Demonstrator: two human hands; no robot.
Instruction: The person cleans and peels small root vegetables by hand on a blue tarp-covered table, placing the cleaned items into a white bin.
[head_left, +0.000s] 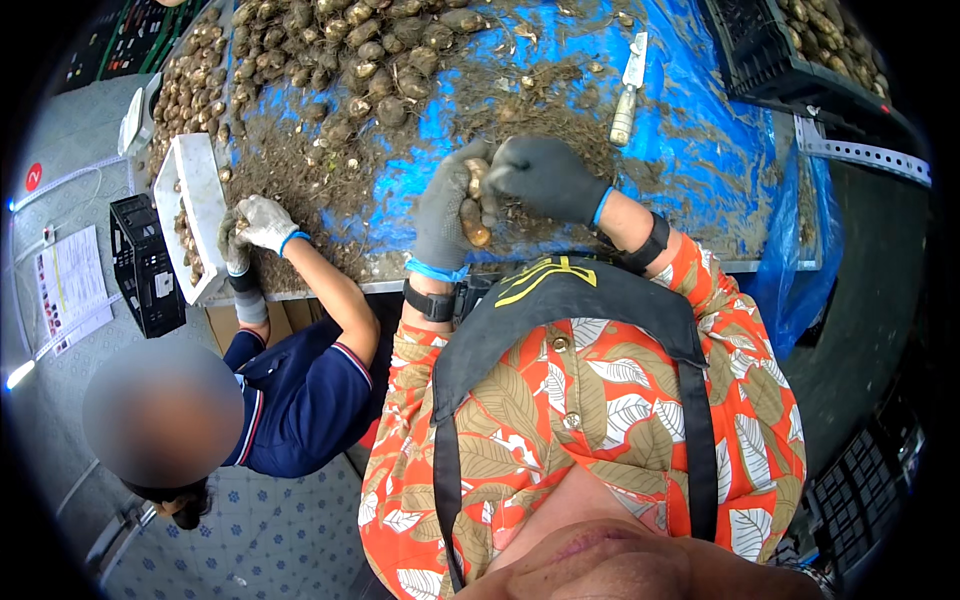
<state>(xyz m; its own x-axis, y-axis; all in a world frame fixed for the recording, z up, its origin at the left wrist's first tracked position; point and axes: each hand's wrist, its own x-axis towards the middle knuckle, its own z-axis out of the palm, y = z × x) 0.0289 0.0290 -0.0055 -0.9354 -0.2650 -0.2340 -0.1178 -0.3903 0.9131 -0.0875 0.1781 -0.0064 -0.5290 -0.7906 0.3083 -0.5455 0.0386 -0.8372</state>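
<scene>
My left hand (444, 206), in a grey glove with a blue cuff, is wrapped around a few small, partly cleaned taro corms (474, 223). Curled in a dark grey glove, my right hand (551, 178) meets the upper end of these corms. Its fingertips are hidden, so whether it grips anything is unclear. Both hands are above the near part of a table spread with blue plastic sheeting (694, 154). Loose root fibres and soil (517, 105) lie just beyond them. A knife with a broad blade and pale handle (624, 112) rests on the sheet, right of my right hand.
Unpeeled, hairy taro corms (360, 45) are heaped at the far left, beside a smaller-corm pile (191, 82). A co-worker's gloved hands (259, 225) work near a white foam box (196, 217). A black crate (772, 60) holding corms stands far right; another black crate (150, 262) stands left.
</scene>
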